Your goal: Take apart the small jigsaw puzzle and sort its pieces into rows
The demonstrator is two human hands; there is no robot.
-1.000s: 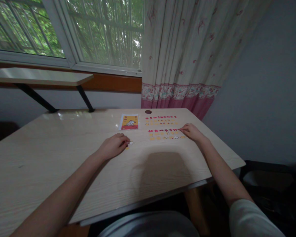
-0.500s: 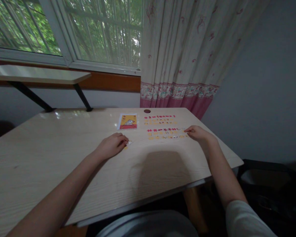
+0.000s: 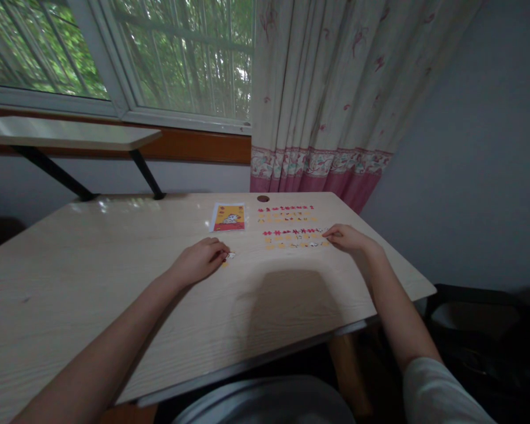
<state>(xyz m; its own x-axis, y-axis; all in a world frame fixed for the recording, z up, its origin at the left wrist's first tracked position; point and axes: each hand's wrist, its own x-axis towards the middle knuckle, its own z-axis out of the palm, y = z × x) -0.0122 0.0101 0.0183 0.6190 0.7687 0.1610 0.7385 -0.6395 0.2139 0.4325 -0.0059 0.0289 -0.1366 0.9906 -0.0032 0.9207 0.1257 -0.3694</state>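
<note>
My left hand (image 3: 203, 258) rests on the desk with its fingers curled together, the tips on a small cluster of jigsaw pieces (image 3: 231, 255) in white and yellow. That cluster is partly hidden by the fingers. My right hand (image 3: 350, 238) is closed in a pinch at the right end of the near rows of jigsaw pieces (image 3: 287, 239). What lies between its fingertips is too small to make out. A picture card (image 3: 229, 218) with a white animal on yellow and red lies beyond my left hand.
More rows of red and yellow jigsaw pieces (image 3: 285, 209) lie toward the back of the wooden desk (image 3: 92, 265). A round cable hole (image 3: 263, 199) sits at the back edge. At the left, a raised shelf (image 3: 70, 132) stands on dark supports. A curtain (image 3: 318, 118) hangs behind.
My right hand has shifted slightly left along the near rows, its fingertips still together. My left hand stays at the small cluster of jigsaw pieces.
</note>
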